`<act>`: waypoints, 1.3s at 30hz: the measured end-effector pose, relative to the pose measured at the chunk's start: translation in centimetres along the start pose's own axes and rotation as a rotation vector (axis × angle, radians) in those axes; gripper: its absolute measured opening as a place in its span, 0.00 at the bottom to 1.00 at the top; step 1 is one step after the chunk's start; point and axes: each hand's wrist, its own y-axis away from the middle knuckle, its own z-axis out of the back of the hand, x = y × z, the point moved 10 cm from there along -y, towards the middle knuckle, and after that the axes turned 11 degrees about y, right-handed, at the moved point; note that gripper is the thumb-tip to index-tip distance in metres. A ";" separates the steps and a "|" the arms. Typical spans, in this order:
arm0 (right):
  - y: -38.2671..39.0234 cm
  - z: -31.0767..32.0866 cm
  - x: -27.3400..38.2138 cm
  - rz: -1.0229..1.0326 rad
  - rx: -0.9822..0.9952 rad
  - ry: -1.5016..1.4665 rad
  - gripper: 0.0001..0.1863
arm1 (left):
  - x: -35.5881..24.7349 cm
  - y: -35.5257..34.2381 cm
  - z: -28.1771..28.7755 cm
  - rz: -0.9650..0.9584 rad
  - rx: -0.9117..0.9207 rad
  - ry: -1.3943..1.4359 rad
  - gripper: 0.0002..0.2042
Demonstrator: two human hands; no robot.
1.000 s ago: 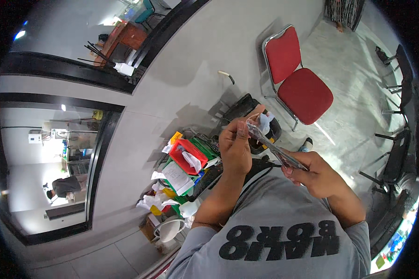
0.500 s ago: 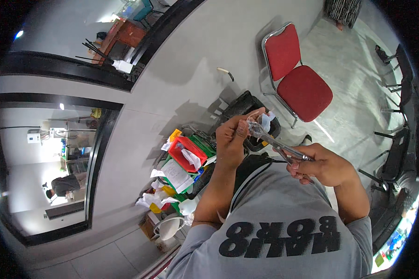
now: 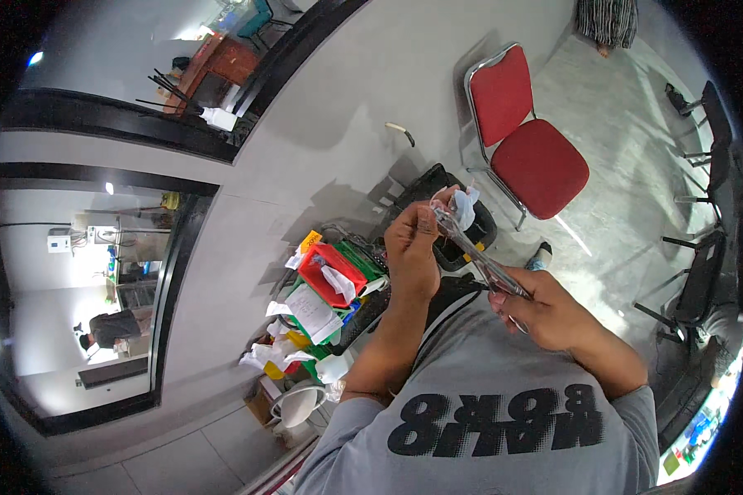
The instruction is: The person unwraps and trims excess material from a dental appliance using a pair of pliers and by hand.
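Observation:
My right hand (image 3: 545, 307) is closed around the near end of a long, shiny silver tool (image 3: 484, 261), whose exact kind I cannot make out. Thin prongs or handles show below my fingers. My left hand (image 3: 413, 247) pinches clear, glossy plastic (image 3: 444, 216) at the tool's far end. Just beyond my left fingertips is a crumpled whitish piece (image 3: 465, 209), seen over a black bin (image 3: 480, 233); whether it touches my hand or lies in the bin, I cannot tell.
Left of my forearm stand a red bin (image 3: 312, 271), green bins, papers (image 3: 312, 313) and a white round container (image 3: 297, 404). Ahead is a red chair (image 3: 541, 169). Black seats (image 3: 702, 280) line the right side. Through a window (image 3: 82, 289) a person bends over.
My right hand has moved slightly left and the tool now slants more steeply. My left hand has shifted a little, still pinching the far end. The crumpled whitish piece shows more.

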 end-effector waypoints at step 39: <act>0.4 4.1 0.6 -0.331 0.606 0.446 0.13 | -3.8 1.2 -3.1 -0.082 0.722 -1.096 0.10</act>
